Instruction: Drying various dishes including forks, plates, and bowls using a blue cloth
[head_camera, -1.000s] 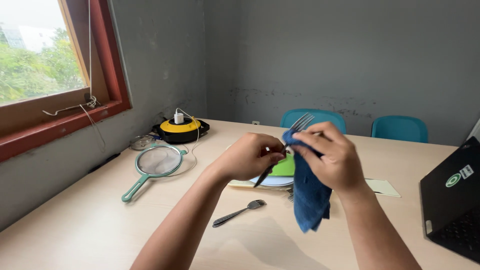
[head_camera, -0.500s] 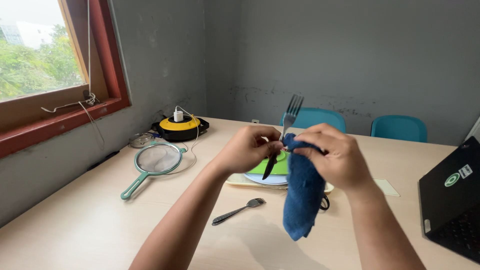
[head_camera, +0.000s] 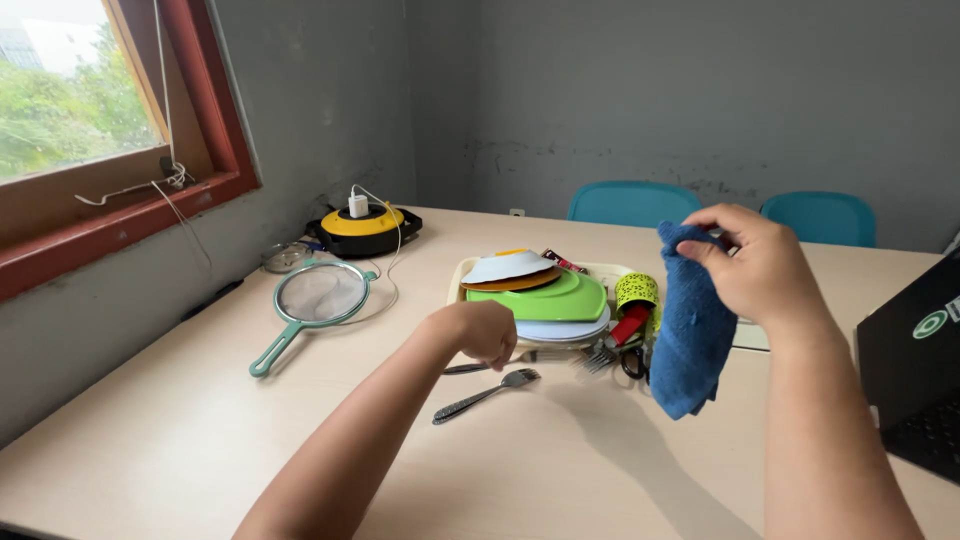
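head view: the left hand (head_camera: 487, 333) is low over the table (head_camera: 200, 440), fingers curled down onto a fork handle (head_camera: 468, 368) that lies flat beside a second fork (head_camera: 486, 393); whether it grips or only touches the handle i cannot tell. the right hand (head_camera: 755, 262) is raised, pinched closed on the top of a blue cloth (head_camera: 692, 330) that hangs free above the table. to do this well, i judge the fork should go down flat, parallel to its neighbour, before the fingers let go. just behind, a tray (head_camera: 458, 286) carries a green plate (head_camera: 550, 297) and more cutlery. a strainer (head_camera: 312, 305) lies well left, a laptop (head_camera: 915, 370) near the right edge; the near tabletop offers open room.
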